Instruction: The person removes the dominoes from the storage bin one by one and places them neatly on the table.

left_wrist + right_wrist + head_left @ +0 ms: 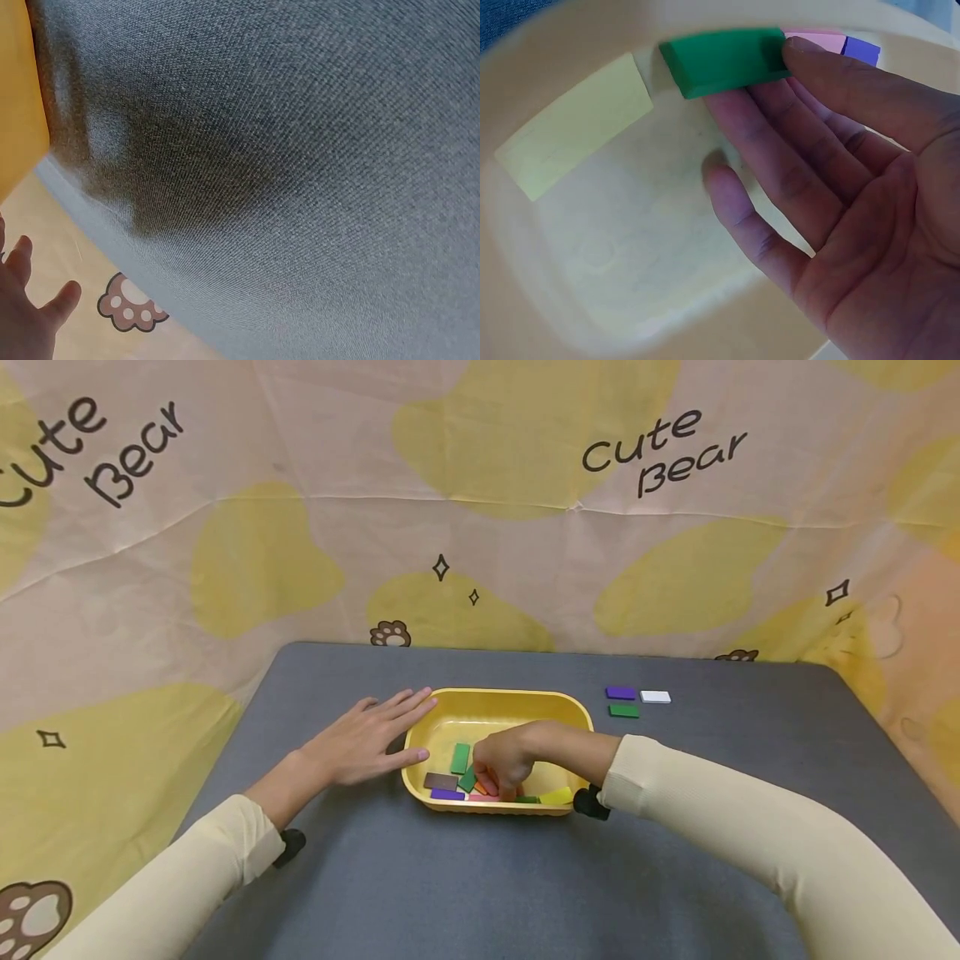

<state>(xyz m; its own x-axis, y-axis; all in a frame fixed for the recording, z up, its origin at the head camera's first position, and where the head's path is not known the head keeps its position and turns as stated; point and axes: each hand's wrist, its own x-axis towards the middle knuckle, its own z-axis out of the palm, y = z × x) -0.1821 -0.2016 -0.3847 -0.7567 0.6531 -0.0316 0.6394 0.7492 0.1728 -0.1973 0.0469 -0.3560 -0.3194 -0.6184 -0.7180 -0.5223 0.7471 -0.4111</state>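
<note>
A yellow plastic tub sits on the grey table, with several coloured rectangular blocks along its near side. My left hand lies at the tub's left rim, fingers straight and spread. Inside the tub is my right hand, pointing down. In the right wrist view its thumb and fingers pinch one end of a green block by the near wall. Left of that hand lie a light green block, a brown block and a purple block; a yellow block lies to its right.
On the table right of the tub lie a purple block, a white block and a dark green block. Behind the grey table hangs a printed cloth.
</note>
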